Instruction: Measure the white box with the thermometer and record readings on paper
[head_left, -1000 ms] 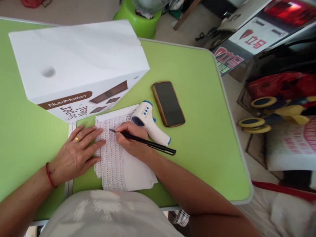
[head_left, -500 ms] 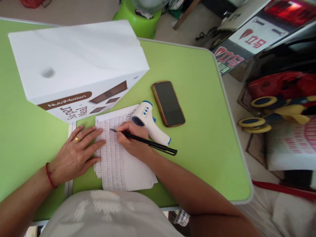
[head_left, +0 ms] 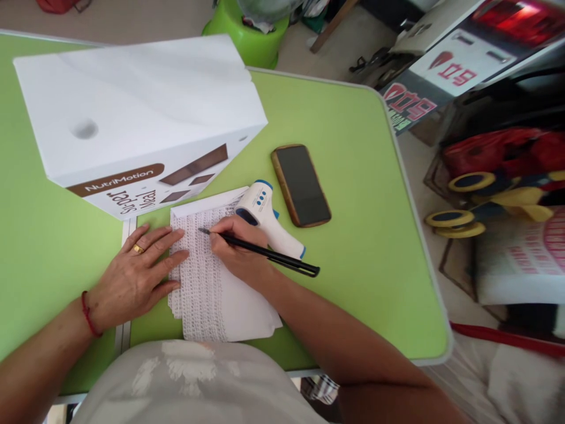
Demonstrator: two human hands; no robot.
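Note:
A black pen (head_left: 265, 251) is pinched in my right hand (head_left: 241, 247), its tip at the writing on the paper pad (head_left: 203, 294). Dense rows of handwriting cover the pad's left part, while its lower right is blank. My left hand (head_left: 143, 268) lies flat with fingers spread, fingertips on the pad's left edge and the palm over the table. A ring and a red wrist cord are on that arm. Just beyond my right hand lies a white and blue infrared thermometer (head_left: 267, 218), partly hidden by the hand.
A large white box (head_left: 141, 112) stands behind the pad on the green table (head_left: 366, 235). To the right of the thermometer lies a phone (head_left: 302, 185) in a brown case. Past the table are a green stool (head_left: 247, 41), a printed sack (head_left: 521, 259) and yellow-blue wheeled parts (head_left: 489, 203).
My right hand and the pen have shifted slightly to the right across the pad. My left hand stays in place.

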